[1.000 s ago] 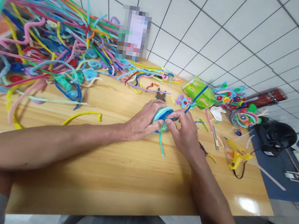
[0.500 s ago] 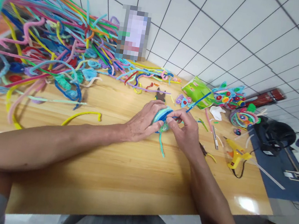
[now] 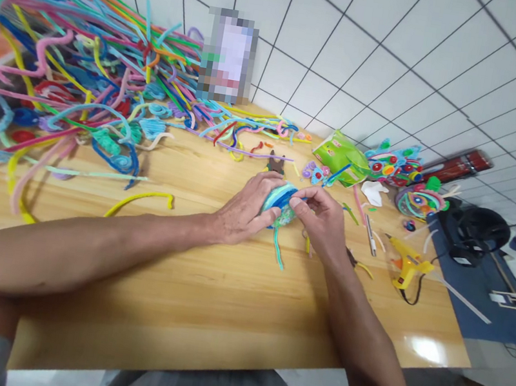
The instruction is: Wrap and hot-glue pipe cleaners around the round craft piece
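Observation:
A coiled bundle of blue and teal pipe cleaners (image 3: 281, 200) rests on the wooden table (image 3: 203, 289) between both hands. My left hand (image 3: 245, 209) cups its left side, fingers curled against it. My right hand (image 3: 322, 219) pinches a dark blue pipe cleaner (image 3: 338, 174) at the bundle's right edge; the stem slants up to the right. A teal tail (image 3: 277, 251) hangs out from under the bundle toward me.
A big heap of coloured pipe cleaners (image 3: 76, 73) fills the table's far left. A loose yellow pipe cleaner (image 3: 139, 198) lies left of my hands. To the right are a green packet (image 3: 342, 157), finished spiral pieces (image 3: 405, 177), a yellow glue gun (image 3: 406, 265) and pliers.
My right hand has shifted slightly up along the bundle's right edge, and the dark blue stem now leans lower to the right. My left hand has stayed put.

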A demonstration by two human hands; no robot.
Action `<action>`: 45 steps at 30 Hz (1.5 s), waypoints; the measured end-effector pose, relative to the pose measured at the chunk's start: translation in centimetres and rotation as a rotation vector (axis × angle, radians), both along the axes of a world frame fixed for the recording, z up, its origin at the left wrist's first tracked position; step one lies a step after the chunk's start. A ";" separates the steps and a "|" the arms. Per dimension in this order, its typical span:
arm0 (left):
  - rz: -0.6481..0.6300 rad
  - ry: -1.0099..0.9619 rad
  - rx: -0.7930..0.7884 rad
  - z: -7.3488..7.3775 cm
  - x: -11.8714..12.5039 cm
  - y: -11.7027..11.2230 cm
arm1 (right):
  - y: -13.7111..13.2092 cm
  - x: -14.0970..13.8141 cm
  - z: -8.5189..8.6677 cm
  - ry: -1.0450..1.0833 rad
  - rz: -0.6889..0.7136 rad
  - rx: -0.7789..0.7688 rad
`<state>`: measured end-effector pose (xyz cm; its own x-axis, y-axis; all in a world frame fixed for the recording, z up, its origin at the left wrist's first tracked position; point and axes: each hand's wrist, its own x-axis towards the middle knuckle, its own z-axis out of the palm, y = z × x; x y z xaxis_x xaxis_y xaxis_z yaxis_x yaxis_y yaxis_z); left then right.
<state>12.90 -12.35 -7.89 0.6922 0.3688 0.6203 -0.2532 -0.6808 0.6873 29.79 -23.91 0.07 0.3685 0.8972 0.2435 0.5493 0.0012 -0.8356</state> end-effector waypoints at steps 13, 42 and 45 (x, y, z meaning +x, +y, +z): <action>-0.030 -0.005 -0.017 -0.1 -0.2 0.3 | 0.3 -0.4 -0.6 0.087 -0.038 0.006; -0.002 0.015 0.059 -0.6 0.0 0.3 | 0.6 0.0 -0.9 0.215 -0.073 -0.006; -0.010 0.025 0.064 -0.5 -0.1 0.4 | 0.6 -0.1 -1.0 0.213 -0.066 -0.002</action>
